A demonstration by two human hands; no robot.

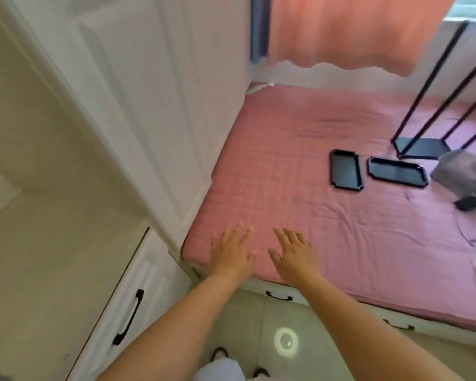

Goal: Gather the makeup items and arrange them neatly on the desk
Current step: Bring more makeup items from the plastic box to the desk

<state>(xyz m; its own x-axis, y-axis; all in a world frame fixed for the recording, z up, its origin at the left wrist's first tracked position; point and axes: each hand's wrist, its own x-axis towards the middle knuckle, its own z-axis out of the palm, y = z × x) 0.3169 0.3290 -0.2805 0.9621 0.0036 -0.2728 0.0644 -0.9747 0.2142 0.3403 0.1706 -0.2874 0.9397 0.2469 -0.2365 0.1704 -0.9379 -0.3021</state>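
While both arms reach forward over the near edge of the pink mattress (pixel 327 215), I note the left hand (pixel 231 250) and the right hand (pixel 293 253) side by side, palms down, fingers straight and spread, holding nothing. I cannot tell if they touch the cover. Two black trays (pixel 345 170) lie flat further out on the mattress, just beside each other, well apart from the hands. A black metal rack (pixel 423 147) stands behind them. Blurred items (pixel 467 185) sit at the right edge; I cannot identify them. A white wardrobe (pixel 149 92) stands left.
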